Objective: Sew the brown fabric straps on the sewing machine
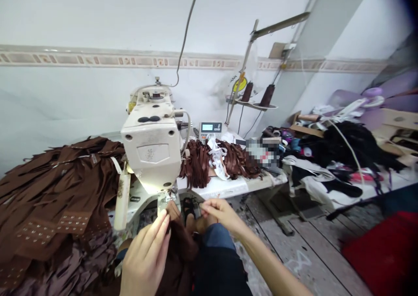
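Both left fingers [156, 233] and right fingers [209, 205] pinch brown cloth [178, 239] beside a sewing machine [150, 148].

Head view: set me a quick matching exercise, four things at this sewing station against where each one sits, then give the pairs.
Things:
1 sewing machine head
2 thread cones
3 digital control box
4 brown fabric pile

Places:
A heaped left of the machine
B on a stand by the wall
C behind the machine, to its right
D straight ahead of the person

Pairs: 1-D, 2-B, 3-C, 4-A
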{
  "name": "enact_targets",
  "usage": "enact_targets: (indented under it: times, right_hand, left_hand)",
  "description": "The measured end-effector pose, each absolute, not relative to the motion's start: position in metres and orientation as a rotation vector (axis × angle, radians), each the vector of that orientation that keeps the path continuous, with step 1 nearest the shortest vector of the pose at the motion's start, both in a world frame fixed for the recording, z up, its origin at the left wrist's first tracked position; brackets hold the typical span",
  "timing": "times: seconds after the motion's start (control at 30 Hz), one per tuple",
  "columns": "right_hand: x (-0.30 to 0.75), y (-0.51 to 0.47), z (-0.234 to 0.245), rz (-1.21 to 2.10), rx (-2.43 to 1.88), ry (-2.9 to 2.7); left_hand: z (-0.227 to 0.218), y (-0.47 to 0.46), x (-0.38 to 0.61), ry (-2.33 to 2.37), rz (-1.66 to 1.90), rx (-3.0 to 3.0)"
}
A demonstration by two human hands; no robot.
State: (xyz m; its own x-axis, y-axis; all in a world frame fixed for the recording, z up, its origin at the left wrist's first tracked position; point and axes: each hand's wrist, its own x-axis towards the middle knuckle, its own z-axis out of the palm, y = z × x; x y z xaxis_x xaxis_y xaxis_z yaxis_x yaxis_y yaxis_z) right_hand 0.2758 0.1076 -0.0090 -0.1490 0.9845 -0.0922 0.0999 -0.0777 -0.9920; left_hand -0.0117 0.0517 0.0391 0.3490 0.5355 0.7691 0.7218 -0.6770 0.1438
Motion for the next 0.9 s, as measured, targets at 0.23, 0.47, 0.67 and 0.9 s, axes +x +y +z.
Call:
enact_targets:
  times: [0.23, 0.47, 0.67, 0.9]
  right_hand:
    - [0.3, 0.127, 0.004, 1.309, -1.26, -1.462]
    - [0.31, 0.14, 0.011, 1.265, -1.259, -1.561]
    - [0.308, 0.196, 0.029, 0.903, -1.399, -1.635]
    - [0.279, 0.285, 0.05, 0.61, -1.583, -1.701]
  left_hand:
    - [0.039, 0.047, -0.009, -1.179, -1.255, -2.362]
    - [0.046, 0.048, -0.013, -1.283, -1.345, -2.467]
    - [0.042, 0.027, -0.001, -1.285, -1.311, -2.246]
    - [0.005, -0.002, 0.019, -1.165, -1.302, -2.398]
